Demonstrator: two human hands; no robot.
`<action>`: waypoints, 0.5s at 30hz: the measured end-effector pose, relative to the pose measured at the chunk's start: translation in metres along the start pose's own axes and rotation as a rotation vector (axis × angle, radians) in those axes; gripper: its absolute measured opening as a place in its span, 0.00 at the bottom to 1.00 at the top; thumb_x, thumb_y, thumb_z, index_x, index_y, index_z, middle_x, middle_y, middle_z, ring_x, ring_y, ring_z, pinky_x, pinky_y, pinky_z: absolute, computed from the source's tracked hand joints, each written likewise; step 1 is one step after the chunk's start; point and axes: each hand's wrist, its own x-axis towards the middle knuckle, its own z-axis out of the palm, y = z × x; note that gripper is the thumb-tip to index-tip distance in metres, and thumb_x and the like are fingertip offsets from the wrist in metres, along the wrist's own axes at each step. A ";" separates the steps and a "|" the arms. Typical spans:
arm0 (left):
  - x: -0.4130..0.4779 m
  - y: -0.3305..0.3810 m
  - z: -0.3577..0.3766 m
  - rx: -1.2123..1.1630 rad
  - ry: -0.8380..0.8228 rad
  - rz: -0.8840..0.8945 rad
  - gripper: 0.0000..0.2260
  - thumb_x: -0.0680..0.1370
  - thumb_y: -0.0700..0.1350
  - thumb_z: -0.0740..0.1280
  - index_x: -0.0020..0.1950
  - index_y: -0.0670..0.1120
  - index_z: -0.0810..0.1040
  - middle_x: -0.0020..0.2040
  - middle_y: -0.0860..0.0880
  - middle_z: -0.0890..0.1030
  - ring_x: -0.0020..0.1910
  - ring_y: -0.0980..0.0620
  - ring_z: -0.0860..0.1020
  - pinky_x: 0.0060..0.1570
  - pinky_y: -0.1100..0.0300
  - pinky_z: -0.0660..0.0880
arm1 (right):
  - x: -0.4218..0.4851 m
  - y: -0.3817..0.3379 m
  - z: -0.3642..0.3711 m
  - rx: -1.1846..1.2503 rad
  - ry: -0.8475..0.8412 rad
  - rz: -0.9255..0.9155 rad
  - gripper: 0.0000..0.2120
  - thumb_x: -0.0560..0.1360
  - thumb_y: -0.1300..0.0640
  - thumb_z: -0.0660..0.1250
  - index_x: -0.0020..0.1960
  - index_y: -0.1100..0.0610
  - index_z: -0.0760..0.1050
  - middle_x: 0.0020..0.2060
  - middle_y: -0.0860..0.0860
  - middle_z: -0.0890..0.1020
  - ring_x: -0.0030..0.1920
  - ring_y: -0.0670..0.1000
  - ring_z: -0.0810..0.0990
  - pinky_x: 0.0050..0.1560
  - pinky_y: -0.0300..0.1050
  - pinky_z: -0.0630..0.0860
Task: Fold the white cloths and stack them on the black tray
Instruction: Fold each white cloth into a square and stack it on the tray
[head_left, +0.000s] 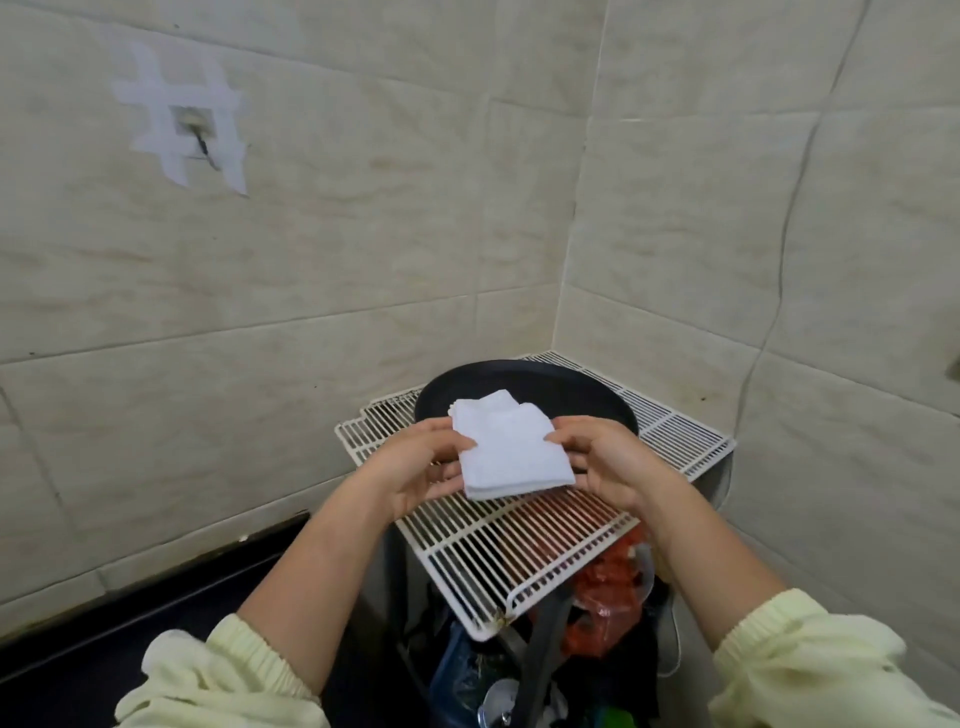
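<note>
In the lower middle of the frame, the left hand (415, 462) and the right hand (608, 462) hold a folded white cloth (511, 452) between them. Each hand pinches one side edge, thumb on top and curled fingers underneath, so both are partly closed on the fabric. Holding it from both sides likely keeps the layers from sliding apart, and the stacked edges along the cloth's near side look even.

The cloth hangs in the air above the wire rack (519, 551), with its far corners overlapping the near rim of the black tray (519, 370) just behind it. At that far end the white shows two stepped layers. I cannot tell whether the upper one belongs to the held cloth or is another cloth already on the tray. Judging by the pose, the fold seems finished and the next step is to set the cloth down on the tray.

The round, dark tray sits toward the back of the rack, close to the corner where the tiled wall (363, 234) turns. Below the rack, at the bottom centre, are a red plastic bag (608, 582) and some darker clutter that is too jumbled to name. Pale yellow sleeves (218, 675) fill both bottom corners. Strips of white tape (156, 88) cross in a grid at the upper left, and a thin cable (779, 260) runs down the right wall.
</note>
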 end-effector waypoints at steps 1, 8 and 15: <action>0.009 0.006 0.005 -0.005 0.003 0.008 0.14 0.75 0.35 0.68 0.59 0.47 0.78 0.39 0.49 0.81 0.29 0.57 0.78 0.31 0.63 0.78 | 0.010 -0.007 -0.005 0.001 -0.006 -0.008 0.15 0.72 0.67 0.66 0.58 0.64 0.77 0.49 0.58 0.82 0.45 0.54 0.82 0.43 0.47 0.81; 0.061 0.034 0.027 -0.055 0.094 0.045 0.07 0.75 0.37 0.68 0.51 0.47 0.76 0.42 0.49 0.78 0.34 0.55 0.78 0.31 0.64 0.79 | 0.076 -0.054 -0.027 -0.025 -0.102 -0.020 0.07 0.73 0.68 0.64 0.43 0.58 0.78 0.42 0.54 0.81 0.41 0.51 0.81 0.35 0.41 0.80; 0.096 0.030 0.028 -0.082 0.261 0.037 0.05 0.75 0.36 0.67 0.49 0.44 0.78 0.49 0.44 0.79 0.42 0.50 0.78 0.34 0.62 0.80 | 0.142 -0.056 -0.035 -0.218 -0.184 0.029 0.06 0.72 0.67 0.66 0.44 0.58 0.78 0.39 0.54 0.81 0.38 0.50 0.81 0.38 0.42 0.78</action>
